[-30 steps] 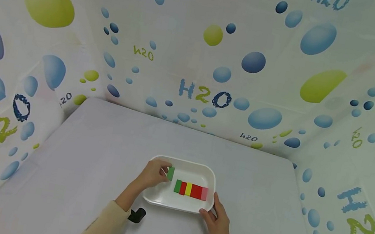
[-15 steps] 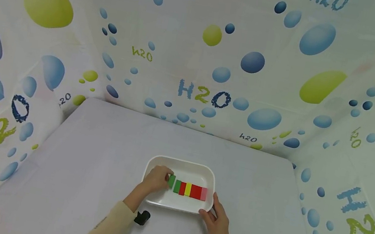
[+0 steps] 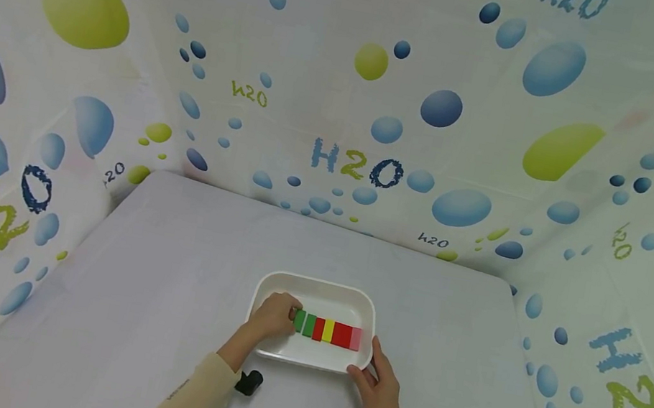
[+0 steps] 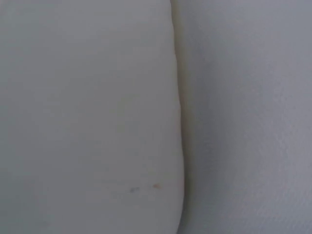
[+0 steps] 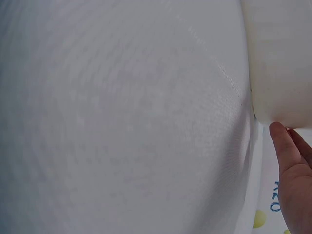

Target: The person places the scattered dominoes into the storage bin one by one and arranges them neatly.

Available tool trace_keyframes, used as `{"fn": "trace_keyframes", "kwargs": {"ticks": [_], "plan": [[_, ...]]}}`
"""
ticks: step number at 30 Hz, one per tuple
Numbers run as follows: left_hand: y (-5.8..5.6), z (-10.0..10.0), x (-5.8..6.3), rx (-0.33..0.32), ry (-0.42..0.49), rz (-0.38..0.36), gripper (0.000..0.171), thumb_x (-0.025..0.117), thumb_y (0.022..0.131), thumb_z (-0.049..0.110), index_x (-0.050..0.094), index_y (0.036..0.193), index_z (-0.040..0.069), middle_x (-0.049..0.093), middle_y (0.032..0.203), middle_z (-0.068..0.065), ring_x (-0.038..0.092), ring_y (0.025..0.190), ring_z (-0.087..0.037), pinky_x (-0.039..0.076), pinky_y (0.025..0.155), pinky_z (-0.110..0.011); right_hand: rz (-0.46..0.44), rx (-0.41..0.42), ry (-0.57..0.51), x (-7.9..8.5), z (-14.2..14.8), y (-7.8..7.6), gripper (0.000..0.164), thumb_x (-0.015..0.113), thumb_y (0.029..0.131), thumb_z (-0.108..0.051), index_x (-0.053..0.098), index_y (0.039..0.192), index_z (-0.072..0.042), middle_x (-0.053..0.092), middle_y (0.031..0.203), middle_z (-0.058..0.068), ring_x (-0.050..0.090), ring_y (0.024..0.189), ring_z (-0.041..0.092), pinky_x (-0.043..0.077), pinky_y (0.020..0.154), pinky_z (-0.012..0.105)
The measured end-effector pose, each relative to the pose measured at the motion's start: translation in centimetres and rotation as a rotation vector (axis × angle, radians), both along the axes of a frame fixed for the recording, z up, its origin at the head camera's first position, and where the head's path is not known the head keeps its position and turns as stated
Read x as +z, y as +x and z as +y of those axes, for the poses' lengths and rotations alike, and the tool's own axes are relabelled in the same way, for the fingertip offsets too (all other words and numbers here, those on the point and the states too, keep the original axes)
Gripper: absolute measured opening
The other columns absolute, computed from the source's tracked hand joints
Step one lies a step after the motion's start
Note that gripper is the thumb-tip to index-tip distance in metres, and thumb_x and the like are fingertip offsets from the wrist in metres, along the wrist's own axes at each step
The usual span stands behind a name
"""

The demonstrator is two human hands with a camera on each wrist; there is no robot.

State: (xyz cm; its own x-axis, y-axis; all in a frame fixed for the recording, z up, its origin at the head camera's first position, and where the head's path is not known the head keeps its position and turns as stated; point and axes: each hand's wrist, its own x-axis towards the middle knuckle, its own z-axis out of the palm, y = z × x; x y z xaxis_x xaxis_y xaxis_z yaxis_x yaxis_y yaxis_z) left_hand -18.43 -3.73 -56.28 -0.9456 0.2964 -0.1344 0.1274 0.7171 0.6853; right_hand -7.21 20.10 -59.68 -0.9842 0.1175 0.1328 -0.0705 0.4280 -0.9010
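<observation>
A white rectangular tray [image 3: 343,298] rests on the table, holding a row of small flat coloured blocks. My left hand [image 3: 274,315] reaches over the tray's left side and pinches a green block [image 3: 299,321] at the row's left end, close beside a second green block [image 3: 309,325]. Rightward follow a red block [image 3: 319,329], a yellow block [image 3: 328,330], a wider red stretch [image 3: 342,335] and a pink block [image 3: 356,339]. My right hand [image 3: 382,392] holds the tray's near right corner, thumb in front and fingers at the side. In the right wrist view, fingertips [image 5: 276,127] meet the tray's wall.
A pale cloth covers the table [image 3: 196,239]. Curtains [image 3: 290,117] with blue and green bubble prints rise behind it and at both sides. A black device [image 3: 249,383] sits at the left wrist. The tray's wall [image 4: 97,122] fills much of the left wrist view.
My left hand has moved right and toward me with the green block, bringing it from above-left of the row to its left end. My right hand stays at the tray's corner.
</observation>
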Motion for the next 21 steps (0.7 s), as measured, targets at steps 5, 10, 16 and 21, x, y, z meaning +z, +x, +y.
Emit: {"fn": "trace_keyframes", "kwargs": {"ticks": [5, 10, 16, 21], "plan": [[0.07, 0.15, -0.18, -0.004, -0.003, 0.003, 0.047, 0.078, 0.069, -0.006, 0.068, 0.115, -0.003, 0.055, 0.074, -0.002, 0.048, 0.07, -0.015, 0.041, 0.063, -0.026, 0.009, 0.0, 0.002, -0.11, 0.01, -0.01, 0.08, 0.076, 0.082, -0.011, 0.036, 0.151, -0.008, 0.046, 0.147, 0.021, 0.052, 0.127, 0.042, 0.053, 0.087, 0.03], [-0.01, 0.18, -0.34, -0.023, -0.003, 0.024, 0.047, 0.079, 0.068, -0.007, 0.069, 0.114, -0.004, 0.055, 0.072, -0.002, 0.047, 0.068, -0.014, 0.04, 0.062, -0.026, -0.002, 0.001, -0.011, 0.12, -0.09, 0.08, 0.081, 0.077, 0.082, -0.012, 0.036, 0.151, -0.009, 0.045, 0.148, 0.02, 0.052, 0.129, 0.04, 0.052, 0.087, 0.032], [0.05, 0.19, -0.49, -0.047, 0.011, 0.047, 0.046, 0.079, 0.068, -0.007, 0.068, 0.113, -0.006, 0.056, 0.072, -0.002, 0.047, 0.068, -0.013, 0.041, 0.063, -0.026, 0.013, 0.009, -0.02, -0.03, -0.09, 0.06, 0.081, 0.077, 0.082, -0.013, 0.036, 0.151, -0.008, 0.045, 0.148, 0.02, 0.051, 0.129, 0.04, 0.052, 0.088, 0.032], [0.16, 0.24, -0.38, -0.061, 0.001, 0.054, 0.046, 0.078, 0.069, -0.007, 0.067, 0.113, -0.007, 0.056, 0.072, -0.002, 0.046, 0.069, -0.013, 0.041, 0.064, -0.026, 0.027, 0.012, -0.012, -0.25, -0.14, -0.04, 0.08, 0.076, 0.082, -0.015, 0.036, 0.151, -0.007, 0.046, 0.147, 0.021, 0.051, 0.129, 0.041, 0.053, 0.087, 0.032]]}}
